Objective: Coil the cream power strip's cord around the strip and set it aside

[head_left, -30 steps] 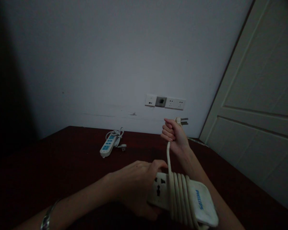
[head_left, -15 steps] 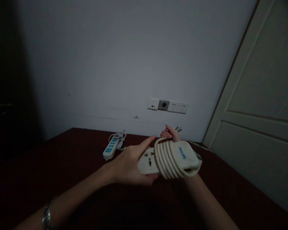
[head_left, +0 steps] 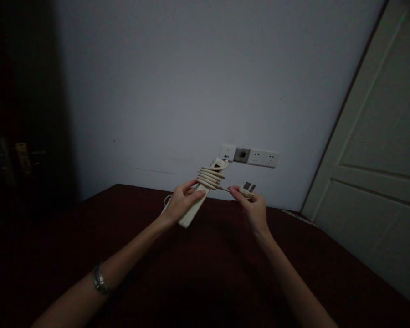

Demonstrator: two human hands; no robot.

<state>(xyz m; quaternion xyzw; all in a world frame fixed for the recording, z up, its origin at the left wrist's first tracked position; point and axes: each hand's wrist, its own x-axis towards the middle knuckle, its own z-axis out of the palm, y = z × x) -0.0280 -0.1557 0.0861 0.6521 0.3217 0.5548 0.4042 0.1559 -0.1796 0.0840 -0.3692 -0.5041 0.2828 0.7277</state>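
Note:
My left hand (head_left: 183,200) is closed around the lower part of a white power strip (head_left: 193,212), which tilts up and to the right above the table. Several turns of its cream cord (head_left: 209,176) wrap the strip's upper half. A short stretch of cord runs from the coil to my right hand (head_left: 254,209), whose fingers pinch the plug (head_left: 246,193) with its metal prongs pointing up. Behind my left hand, part of a second power strip's cord (head_left: 167,199) shows; most of that strip is hidden.
The dark red table (head_left: 140,255) meets a pale wall (head_left: 177,91). Low on the wall sits a row of socket plates (head_left: 262,158). A panelled white door (head_left: 379,173) stands at the right, and a dark area with a door handle (head_left: 22,152) lies at the left.
The wrapped strip has turned to point up and away, further from me. My right hand has come out from behind it to the right with the plug. The view has shifted slightly.

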